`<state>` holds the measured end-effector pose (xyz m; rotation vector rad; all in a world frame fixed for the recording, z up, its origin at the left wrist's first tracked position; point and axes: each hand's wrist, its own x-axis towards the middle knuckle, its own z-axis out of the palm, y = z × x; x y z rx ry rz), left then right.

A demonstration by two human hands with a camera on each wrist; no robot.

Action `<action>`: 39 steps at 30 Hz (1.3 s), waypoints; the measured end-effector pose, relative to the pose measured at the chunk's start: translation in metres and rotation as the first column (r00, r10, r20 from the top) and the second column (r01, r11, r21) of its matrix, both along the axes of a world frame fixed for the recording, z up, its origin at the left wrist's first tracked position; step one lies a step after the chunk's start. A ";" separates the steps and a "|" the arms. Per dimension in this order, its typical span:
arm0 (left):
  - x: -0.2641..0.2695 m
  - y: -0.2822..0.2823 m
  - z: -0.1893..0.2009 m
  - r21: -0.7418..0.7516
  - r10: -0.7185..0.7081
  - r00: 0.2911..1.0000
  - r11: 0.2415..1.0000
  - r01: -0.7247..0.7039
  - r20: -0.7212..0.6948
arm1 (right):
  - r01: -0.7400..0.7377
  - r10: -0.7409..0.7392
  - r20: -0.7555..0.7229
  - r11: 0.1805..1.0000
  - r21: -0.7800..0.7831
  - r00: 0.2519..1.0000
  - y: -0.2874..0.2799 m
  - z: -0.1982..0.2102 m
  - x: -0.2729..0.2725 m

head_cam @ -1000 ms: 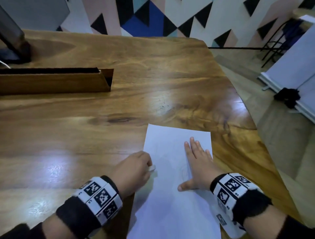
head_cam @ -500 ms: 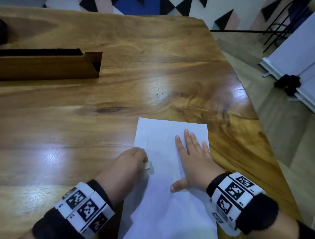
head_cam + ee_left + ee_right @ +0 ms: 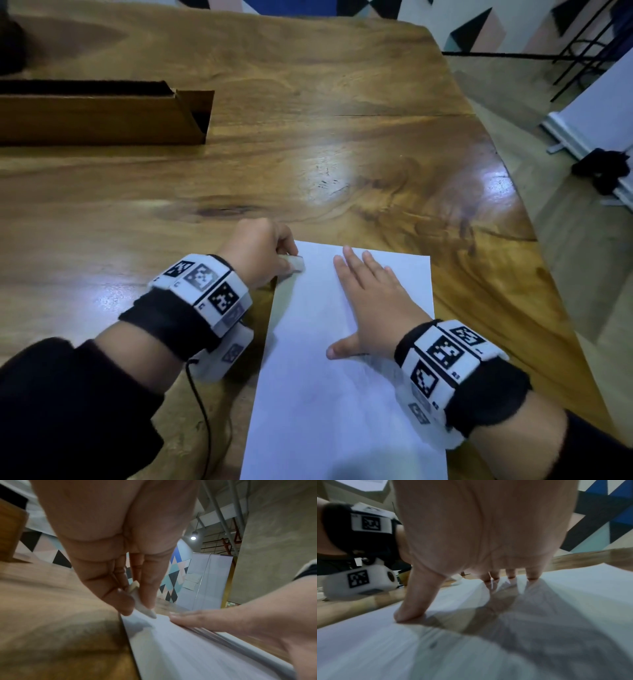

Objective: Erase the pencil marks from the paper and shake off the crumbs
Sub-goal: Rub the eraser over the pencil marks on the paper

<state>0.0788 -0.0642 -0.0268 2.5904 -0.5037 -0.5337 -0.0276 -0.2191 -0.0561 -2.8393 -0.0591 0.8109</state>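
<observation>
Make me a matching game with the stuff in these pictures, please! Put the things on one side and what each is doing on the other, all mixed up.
Things:
1. eraser
2. paper
3. right hand
4. wooden box

States:
A. lying flat on the table, held down
B. pinched in the left hand at the sheet's far left corner
C. at the far left of the table, away from both hands
D. pressed flat on the sheet, fingers spread

Pairs: 1-B, 2-A, 3-D, 4-C
</observation>
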 end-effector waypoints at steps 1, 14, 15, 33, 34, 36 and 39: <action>-0.001 -0.004 -0.002 0.004 -0.008 1.000 1.000 0.008 0.001 | -0.003 0.003 0.005 1.000 -0.019 1.000 0.002 0.001 0.002; -0.012 -0.004 -0.007 0.044 -0.067 0.989 0.996 0.073 -0.132 | 0.019 -0.013 0.073 0.996 -0.082 0.997 0.004 -0.004 0.013; -0.014 -0.001 -0.005 0.060 -0.102 0.970 0.991 0.118 -0.219 | 0.020 -0.015 0.071 0.996 -0.081 0.997 0.004 -0.004 0.013; -0.010 0.000 -0.011 0.000 0.012 1.000 1.000 -0.012 0.022 | 0.007 -0.005 0.023 0.994 -0.105 1.000 0.006 -0.003 0.015; -0.017 0.006 -0.012 0.020 -0.033 0.998 0.999 0.034 -0.046 | 0.009 -0.007 0.021 0.995 -0.100 1.000 0.006 -0.002 0.014; -0.028 0.016 -0.009 0.071 -0.125 0.970 0.987 0.142 -0.207 | 0.015 -0.012 0.024 0.996 -0.094 1.000 0.005 -0.002 0.014; -0.019 0.015 -0.002 0.051 -0.102 0.978 0.992 0.113 -0.185 | 0.015 -0.014 0.017 0.995 -0.102 1.000 0.007 -0.002 0.014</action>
